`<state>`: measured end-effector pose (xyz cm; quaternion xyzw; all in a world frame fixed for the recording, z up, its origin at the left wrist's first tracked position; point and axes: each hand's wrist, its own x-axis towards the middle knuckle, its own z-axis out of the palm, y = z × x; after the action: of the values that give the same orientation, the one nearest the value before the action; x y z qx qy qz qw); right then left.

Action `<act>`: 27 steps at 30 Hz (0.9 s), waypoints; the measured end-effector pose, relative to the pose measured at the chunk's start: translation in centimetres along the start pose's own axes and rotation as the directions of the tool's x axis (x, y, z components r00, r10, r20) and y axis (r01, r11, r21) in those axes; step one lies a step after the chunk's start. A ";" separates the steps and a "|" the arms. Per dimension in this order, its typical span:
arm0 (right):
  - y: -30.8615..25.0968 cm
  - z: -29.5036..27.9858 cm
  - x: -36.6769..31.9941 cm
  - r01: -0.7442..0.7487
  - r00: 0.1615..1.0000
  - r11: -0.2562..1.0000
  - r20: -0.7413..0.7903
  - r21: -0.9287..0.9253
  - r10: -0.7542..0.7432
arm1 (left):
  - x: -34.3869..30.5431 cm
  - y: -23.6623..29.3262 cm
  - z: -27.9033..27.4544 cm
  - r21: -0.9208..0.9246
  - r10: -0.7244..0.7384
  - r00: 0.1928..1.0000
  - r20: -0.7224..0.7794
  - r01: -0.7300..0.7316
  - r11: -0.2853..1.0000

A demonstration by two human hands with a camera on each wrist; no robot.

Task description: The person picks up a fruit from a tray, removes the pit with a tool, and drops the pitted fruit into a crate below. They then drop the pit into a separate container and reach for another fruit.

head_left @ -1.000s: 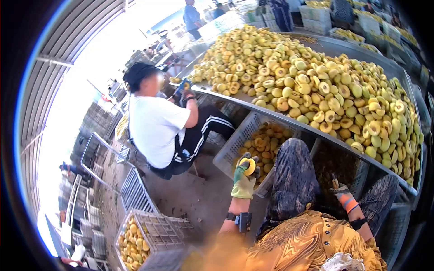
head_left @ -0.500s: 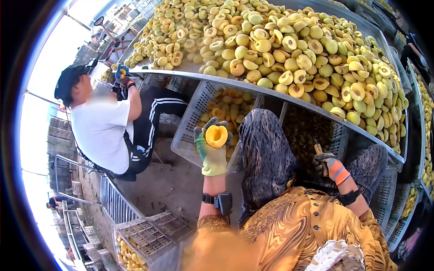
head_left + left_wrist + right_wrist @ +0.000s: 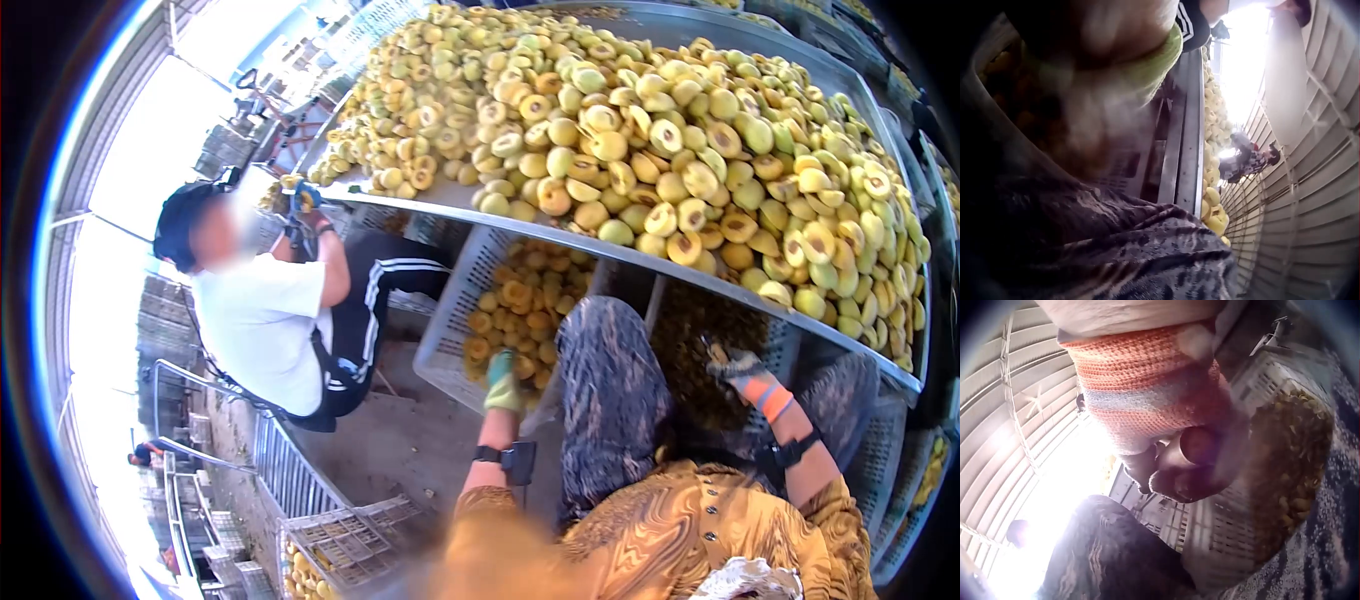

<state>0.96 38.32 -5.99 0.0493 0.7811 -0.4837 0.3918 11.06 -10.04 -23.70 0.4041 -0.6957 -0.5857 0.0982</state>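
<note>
My gloved left hand [image 3: 503,378] reaches down at the near side of a pale plastic crate [image 3: 447,300] of yellow peach halves [image 3: 530,305]. Its fingers point into the crate and are blurred in the left wrist view, so I cannot tell whether they hold anything. Over my lap, my right hand [image 3: 742,374], in a grey and orange glove, grips a small tool with a wooden handle [image 3: 716,351]. In the right wrist view the round handle end [image 3: 1198,445] shows between curled fingers. Below that hand lies a crate of brown scraps [image 3: 690,330].
A metal table [image 3: 590,243] heaped with cut peaches [image 3: 640,140] spans the front, above the crates. A person in a white shirt [image 3: 262,325] sits at the left, working at the same table. Another crate [image 3: 345,540] stands on the floor at lower left.
My left hand held a pitted peach half up in front of the crate; now it has dipped to the crate and that half no longer shows. My right hand keeps its tool. The view has shifted.
</note>
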 end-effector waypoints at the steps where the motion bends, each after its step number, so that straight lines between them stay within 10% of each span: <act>1: 0.6 0.3 0.6 0.119 0.993 0.993 0.013 -0.015 -0.119 | 1.1 0.8 1.2 -0.054 -0.129 0.991 -0.029 0.127 0.990; 5: 0.9 0.8 0.5 0.258 0.966 0.966 0.039 -0.015 -0.257 | 9.1 1.9 5.2 0.607 0.376 0.896 0.238 -0.439 0.662; 11: 0.2 0.7 0.6 0.310 0.950 0.947 0.054 -0.083 -0.307 | 14.3 8.3 12.6 0.562 0.576 0.752 0.322 -0.641 0.523; 14: -2.3 0.5 -0.8 0.326 0.944 0.944 -0.025 -0.055 -0.328 | 12.2 11.3 11.4 0.772 0.721 0.417 0.554 -0.581 -0.257; 16: -2.0 0.3 -1.0 0.263 0.964 0.959 -0.060 0.105 -0.258 | 1.4 20.9 11.0 0.628 0.795 0.527 0.301 -0.737 0.251; 17: -2.4 -0.1 -1.4 0.344 0.938 0.911 -0.056 0.226 -0.341 | -1.7 23.8 11.0 0.596 0.847 0.459 0.269 -0.770 0.228; 19: -2.4 -0.5 -1.1 0.060 0.860 0.353 0.132 0.934 -0.494 | -5.7 26.4 11.8 0.118 0.645 0.756 0.109 -0.655 0.747; 20: -1.7 -1.3 -1.3 0.094 0.869 0.405 0.124 0.910 -0.480 | -6.4 27.3 12.1 -0.079 0.510 0.849 0.136 -0.504 0.860; 24: -2.0 -1.5 -2.5 0.188 0.932 0.476 -0.003 0.859 -0.363 | -10.5 33.6 17.2 -0.095 0.654 0.654 0.379 -0.676 0.731; 25: -1.5 -1.6 -2.0 0.167 0.934 0.521 0.036 0.837 -0.356 | -10.8 35.3 19.3 0.054 0.843 0.359 0.400 -0.928 0.369; 26: -1.2 -1.9 -2.0 0.146 0.936 0.566 0.073 0.811 -0.345 | -10.6 35.6 22.1 -0.039 0.779 0.486 0.397 -0.839 0.543; 27: -2.0 -2.1 -3.2 0.228 0.903 0.444 -0.018 0.867 -0.428 | -9.6 35.7 24.8 0.028 0.849 0.338 0.406 -0.933 0.359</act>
<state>1.01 39.90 -1.95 0.0323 0.3913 -0.8721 0.2921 -13.76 14.21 4.19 -0.1403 -0.8763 -0.3955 0.2366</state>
